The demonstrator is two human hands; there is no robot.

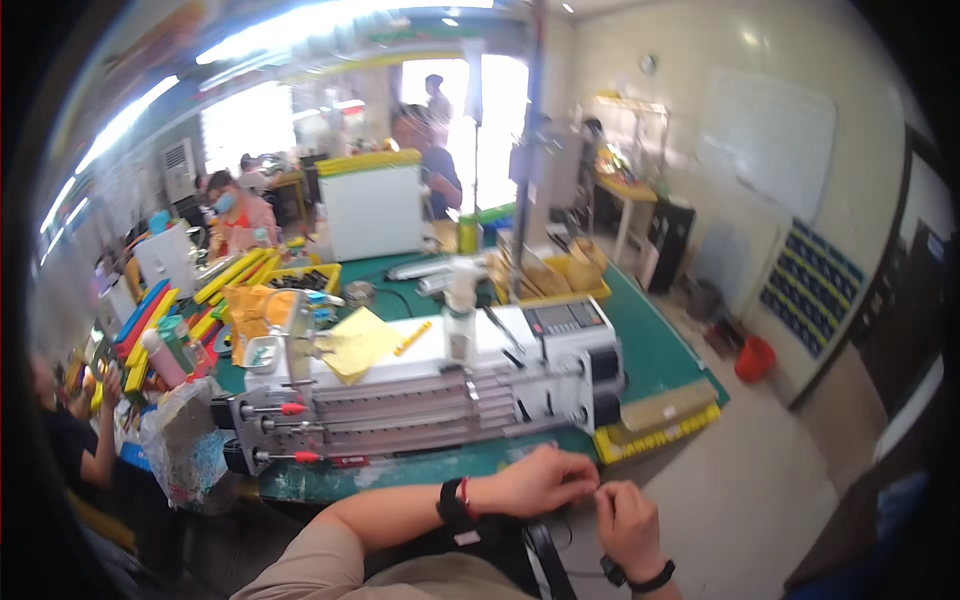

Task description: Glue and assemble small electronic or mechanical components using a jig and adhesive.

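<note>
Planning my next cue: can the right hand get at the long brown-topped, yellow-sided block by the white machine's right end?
Probably yes: the right hand shows just below the long brown-topped, yellow-sided block, with nothing visible between them; the left hand lies off leftward.

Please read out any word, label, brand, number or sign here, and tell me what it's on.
None can be read.
Dark grey rectangular control panel on the long white machine: markings too small and blurred.
Small red strip along the machine's lower front: too blurred.
Small white label on the flat tan board: too small.
Round pale wall clock: too small.
</note>
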